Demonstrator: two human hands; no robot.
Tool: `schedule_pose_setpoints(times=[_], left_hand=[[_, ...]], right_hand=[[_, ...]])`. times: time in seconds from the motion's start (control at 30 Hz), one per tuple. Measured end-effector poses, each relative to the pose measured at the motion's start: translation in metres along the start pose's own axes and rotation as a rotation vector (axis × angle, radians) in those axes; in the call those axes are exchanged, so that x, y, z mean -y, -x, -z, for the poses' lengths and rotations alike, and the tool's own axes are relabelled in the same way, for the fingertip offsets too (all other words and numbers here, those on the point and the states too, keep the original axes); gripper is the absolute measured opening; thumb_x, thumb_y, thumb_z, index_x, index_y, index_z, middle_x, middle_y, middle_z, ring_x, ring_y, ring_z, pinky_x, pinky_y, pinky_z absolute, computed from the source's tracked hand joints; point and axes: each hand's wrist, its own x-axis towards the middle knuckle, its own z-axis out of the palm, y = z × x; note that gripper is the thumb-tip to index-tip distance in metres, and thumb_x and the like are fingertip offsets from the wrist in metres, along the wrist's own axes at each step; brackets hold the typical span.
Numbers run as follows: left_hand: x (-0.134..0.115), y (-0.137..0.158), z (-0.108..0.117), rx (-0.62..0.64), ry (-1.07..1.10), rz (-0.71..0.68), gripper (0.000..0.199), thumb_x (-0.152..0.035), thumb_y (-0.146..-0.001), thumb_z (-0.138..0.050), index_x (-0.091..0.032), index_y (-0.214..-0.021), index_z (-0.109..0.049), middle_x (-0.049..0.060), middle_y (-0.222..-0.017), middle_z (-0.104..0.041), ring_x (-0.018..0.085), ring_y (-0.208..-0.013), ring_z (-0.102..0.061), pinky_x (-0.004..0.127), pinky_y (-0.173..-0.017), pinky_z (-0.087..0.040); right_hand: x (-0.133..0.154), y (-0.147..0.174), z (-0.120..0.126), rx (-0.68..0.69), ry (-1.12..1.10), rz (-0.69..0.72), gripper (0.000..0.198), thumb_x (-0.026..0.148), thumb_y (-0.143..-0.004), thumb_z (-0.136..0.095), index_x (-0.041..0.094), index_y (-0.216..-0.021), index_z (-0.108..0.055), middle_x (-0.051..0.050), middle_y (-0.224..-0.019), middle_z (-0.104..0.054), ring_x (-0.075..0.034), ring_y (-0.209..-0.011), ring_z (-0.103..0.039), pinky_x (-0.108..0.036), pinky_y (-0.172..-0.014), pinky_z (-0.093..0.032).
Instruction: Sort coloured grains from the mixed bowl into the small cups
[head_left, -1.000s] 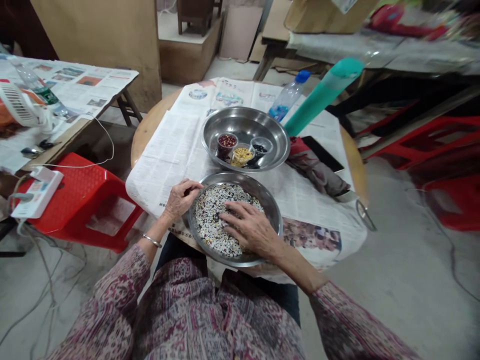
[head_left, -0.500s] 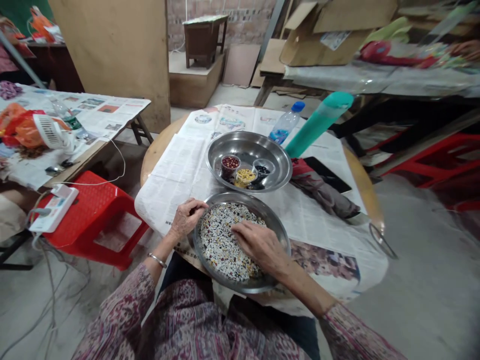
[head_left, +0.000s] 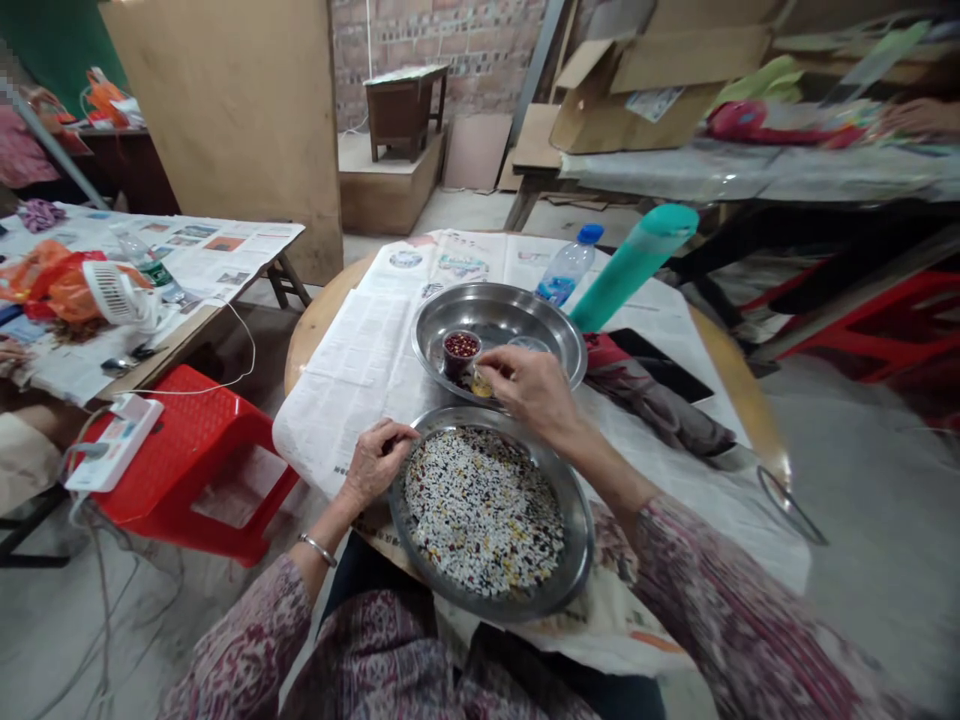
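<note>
My left hand (head_left: 377, 460) grips the left rim of the near metal basin (head_left: 582, 545), its fingers curled at the edge. Mixed grains and beans (head_left: 480, 510), mostly white and black with yellow and red bits, cover the basin's bottom. Over the far metal basin (head_left: 424, 330) is my right hand (head_left: 529, 385), fingertips pinched together at the small clear cup of yellow kernels (head_left: 481, 382). What those fingertips hold is hidden. Left of them stands a cup of dark red beans (head_left: 461, 346). Another clear cup (head_left: 529, 345) is partly covered by my right hand.
Newspaper (head_left: 360, 350) covers the round table. Behind the far basin are a water bottle (head_left: 568, 265) and a teal cylinder (head_left: 637, 265). A folded umbrella (head_left: 660, 400) and dark flat tablet-like object (head_left: 664, 362) lie right. A red stool (head_left: 195, 450) holds a power strip (head_left: 116, 445).
My right hand has moved from the grains in the near basin up to the yellow cup in the far one. My left hand stays on the rim. The view has tilted up slightly.
</note>
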Motion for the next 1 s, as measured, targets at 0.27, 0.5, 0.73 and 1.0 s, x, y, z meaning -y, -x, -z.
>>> schedule_pose_setpoints(times=[0.27, 0.5, 0.73, 1.0], left_hand=[[0.001, -0.001, 0.000, 0.011, -0.003, -0.011, 0.017, -0.014, -0.086, -0.056, -0.018, -0.088, -0.073, 0.002, -0.075, -0.061, 0.013, -0.069, -0.054, 0.024, -0.064, -0.042], [0.001, 0.000, -0.001, 0.004, 0.005, -0.009, 0.018, -0.012, -0.086, -0.056, -0.018, -0.088, -0.073, 0.001, -0.074, -0.058, 0.013, -0.067, -0.053, 0.024, -0.063, -0.041], [0.001, 0.000, -0.002, 0.006, -0.003, 0.008, 0.020, -0.008, -0.084, -0.056, -0.016, -0.088, -0.073, 0.001, -0.077, -0.061, 0.012, -0.069, -0.054, 0.024, -0.066, -0.042], [0.001, 0.001, -0.003, -0.006, -0.025, -0.001, 0.020, -0.007, -0.084, -0.056, -0.016, -0.089, -0.074, 0.000, -0.074, -0.059, 0.011, -0.067, -0.052, 0.022, -0.065, -0.041]], right_hand=[[-0.004, -0.067, -0.017, 0.117, 0.355, -0.009, 0.028, 0.024, -0.088, -0.051, 0.023, -0.100, -0.077, -0.010, -0.104, -0.075, -0.026, -0.096, -0.064, -0.036, -0.075, -0.046], [-0.005, -0.071, -0.027, 0.236, 0.485, 0.024, 0.031, 0.018, -0.085, -0.051, 0.020, -0.102, -0.077, -0.015, -0.104, -0.073, -0.029, -0.098, -0.063, -0.038, -0.073, -0.046], [-0.008, -0.069, -0.029, 0.223, 0.487, -0.023, 0.030, 0.021, -0.088, -0.049, 0.019, -0.101, -0.076, -0.013, -0.104, -0.074, -0.027, -0.095, -0.064, -0.036, -0.072, -0.044], [-0.019, -0.069, -0.036, 0.159, 0.467, 0.011, 0.027, 0.024, -0.086, -0.052, 0.021, -0.097, -0.077, -0.012, -0.096, -0.074, -0.023, -0.086, -0.064, -0.033, -0.068, -0.042]])
